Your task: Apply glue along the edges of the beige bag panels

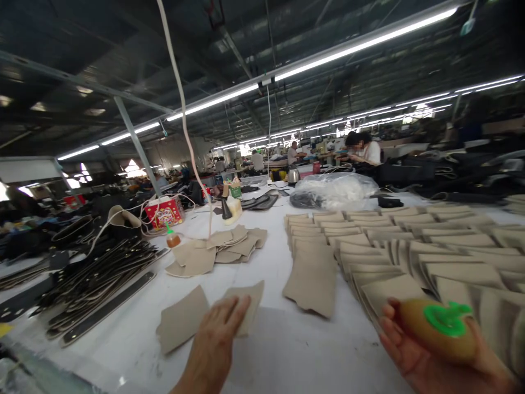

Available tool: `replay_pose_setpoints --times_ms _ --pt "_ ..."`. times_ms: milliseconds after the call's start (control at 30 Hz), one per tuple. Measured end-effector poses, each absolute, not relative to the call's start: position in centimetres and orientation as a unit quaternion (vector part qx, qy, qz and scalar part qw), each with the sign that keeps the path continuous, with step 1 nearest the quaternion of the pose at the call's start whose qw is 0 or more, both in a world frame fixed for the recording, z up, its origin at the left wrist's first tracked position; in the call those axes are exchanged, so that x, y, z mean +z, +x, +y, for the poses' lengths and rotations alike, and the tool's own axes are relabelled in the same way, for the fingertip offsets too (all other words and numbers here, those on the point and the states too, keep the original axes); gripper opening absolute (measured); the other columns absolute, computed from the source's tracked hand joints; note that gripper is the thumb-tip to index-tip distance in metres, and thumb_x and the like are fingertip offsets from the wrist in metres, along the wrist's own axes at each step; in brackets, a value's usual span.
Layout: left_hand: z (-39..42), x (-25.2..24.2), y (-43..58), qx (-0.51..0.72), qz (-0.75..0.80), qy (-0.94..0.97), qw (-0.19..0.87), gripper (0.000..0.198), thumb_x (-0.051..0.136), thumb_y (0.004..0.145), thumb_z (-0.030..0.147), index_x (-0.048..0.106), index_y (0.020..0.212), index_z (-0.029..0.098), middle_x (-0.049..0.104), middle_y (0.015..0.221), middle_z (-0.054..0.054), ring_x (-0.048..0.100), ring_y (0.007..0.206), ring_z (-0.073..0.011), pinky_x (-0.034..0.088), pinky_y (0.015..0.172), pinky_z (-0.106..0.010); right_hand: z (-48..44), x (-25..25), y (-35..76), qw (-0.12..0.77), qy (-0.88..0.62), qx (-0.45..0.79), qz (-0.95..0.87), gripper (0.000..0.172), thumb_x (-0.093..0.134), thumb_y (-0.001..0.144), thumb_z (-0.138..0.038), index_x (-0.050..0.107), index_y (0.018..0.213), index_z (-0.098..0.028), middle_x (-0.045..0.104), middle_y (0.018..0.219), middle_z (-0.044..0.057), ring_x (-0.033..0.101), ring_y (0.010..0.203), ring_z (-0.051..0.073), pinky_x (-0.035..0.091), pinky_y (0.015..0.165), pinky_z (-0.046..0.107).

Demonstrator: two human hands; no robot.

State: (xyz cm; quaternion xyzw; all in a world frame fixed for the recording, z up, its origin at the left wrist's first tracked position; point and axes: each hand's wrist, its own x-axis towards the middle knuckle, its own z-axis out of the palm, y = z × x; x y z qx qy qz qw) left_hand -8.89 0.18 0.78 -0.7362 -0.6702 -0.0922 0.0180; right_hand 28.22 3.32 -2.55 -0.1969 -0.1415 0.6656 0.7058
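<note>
Beige piece (251, 306) lies partly under left grip (217, 334), outstretched, unclamped; right grip (430, 364), farther off, wraps amber bottle (414, 317).

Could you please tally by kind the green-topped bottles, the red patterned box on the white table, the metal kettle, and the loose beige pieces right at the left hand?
Green-topped bottles: 2 (held bottle, table bottle)
Red patterned box: 1
Metal kettle: 1
Beige pieces at the left hand: 2 (touched piece, left piece)
Total: 6
</note>
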Motion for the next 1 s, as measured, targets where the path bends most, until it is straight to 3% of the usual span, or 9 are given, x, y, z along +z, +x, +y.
replay_pose_setpoints --times_ms 33,167,267,300,367,467,667,833,1000 --pt "-0.4 -0.2 -7.6 -0.071 -0.629 -0.774 -0.034 0.061 0.038 0.088 0.011 0.038 0.143 0.037 0.043 0.147 -0.004 0.040 0.134 -0.0262 0.031 0.113 -0.042 2.7 -1.3 27.6 0.706 -0.232 0.665 -0.081 0.048 0.059 0.082 -0.061 0.075 0.094 -0.017 0.068 0.097 0.017 0.068 0.079 0.034 0.062 0.061 0.044" --pt "-2.0 -2.3 -5.0 0.010 -0.527 -0.832 -0.175 0.048 0.054 0.088 0.031 0.049 0.136 0.039 0.040 0.147 -0.009 0.035 0.136 -0.0364 0.031 0.111 -0.053 1.9 0.9 26.3 0.675 -0.245 0.695 -0.035 0.053 0.054 0.083 -0.063 0.074 0.092 -0.016 0.067 0.095 0.016 0.067 0.081 0.032 0.061 0.063 0.045" --pt "-2.7 -0.6 -3.7 0.005 -0.543 -0.816 -0.197 0.058 0.067 0.077 0.047 0.055 0.132 0.030 0.044 0.145 -0.012 0.038 0.133 -0.0365 0.033 0.110 -0.050 2.1 0.2 26.3 0.666 -0.236 0.704 -0.069 0.044 0.060 0.082 -0.057 0.072 0.096 -0.017 0.068 0.099 0.014 0.066 0.086 0.034 0.061 0.065 0.048" --pt "-2.8 0.2 -3.0 -0.015 -0.561 -0.804 -0.196 0.054 0.064 0.080 0.047 0.057 0.129 0.029 0.046 0.142 -0.011 0.041 0.130 -0.0331 0.035 0.110 -0.046 2.1 -0.1 26.3 0.670 -0.231 0.700 -0.086 0.038 0.065 0.080 -0.052 0.071 0.097 -0.019 0.068 0.101 0.012 0.066 0.088 0.034 0.060 0.066 0.048" --pt "-2.9 1.3 -1.5 -0.039 -0.598 -0.778 -0.189 0.046 0.058 0.083 0.041 0.058 0.126 0.026 0.051 0.134 -0.011 0.045 0.124 -0.0288 0.038 0.105 -0.041 1.9 -0.6 26.2 0.679 -0.226 0.687 -0.127 0.034 0.074 0.076 -0.044 0.069 0.101 -0.021 0.067 0.106 0.009 0.065 0.093 0.032 0.060 0.070 0.049" --pt "-2.8 1.4 0.8 -0.027 -0.634 -0.757 -0.154 0.047 0.054 0.081 0.032 0.056 0.127 0.022 0.051 0.129 -0.014 0.045 0.120 -0.0306 0.040 0.101 -0.043 1.6 -0.8 25.9 0.679 -0.239 0.669 -0.183 0.038 0.083 0.070 -0.038 0.069 0.101 -0.020 0.068 0.104 0.009 0.065 0.093 0.030 0.060 0.072 0.046" --pt "-2.0 1.3 3.0 0.017 -0.662 -0.738 -0.127 0.041 0.054 0.072 0.028 0.061 0.110 0.013 0.054 0.116 -0.020 0.050 0.109 -0.0362 0.045 0.089 -0.047 1.3 -0.7 25.3 0.673 -0.263 0.651 -0.233 0.037 0.085 0.068 -0.039 0.072 0.096 -0.018 0.070 0.096 0.010 0.067 0.085 0.029 0.061 0.069 0.040" --pt "-1.1 1.8 3.8 0.032 -0.677 -0.727 -0.105 0.037 0.053 0.069 0.013 0.061 0.105 0.008 0.056 0.113 -0.024 0.053 0.104 -0.0364 0.047 0.083 -0.045 1.2 -1.3 25.0 0.672 -0.303 0.627 -0.253 0.046 0.089 0.062 -0.040 0.070 0.098 -0.018 0.069 0.092 0.008 0.065 0.082 0.027 0.060 0.067 0.035" --pt "-0.6 1.9 1.8 0.057 -0.667 -0.738 -0.083 0.031 0.044 0.075 0.011 0.064 0.099 0.010 0.061 0.103 -0.021 0.060 0.092 -0.0352 0.047 0.080 -0.047 1.0 -1.4 24.7 0.664 -0.344 0.567 -0.345 0.052 0.087 0.065 -0.040 0.064 0.107 -0.021 0.064 0.089 0.002 0.059 0.079 0.019 0.053 0.066 0.020"
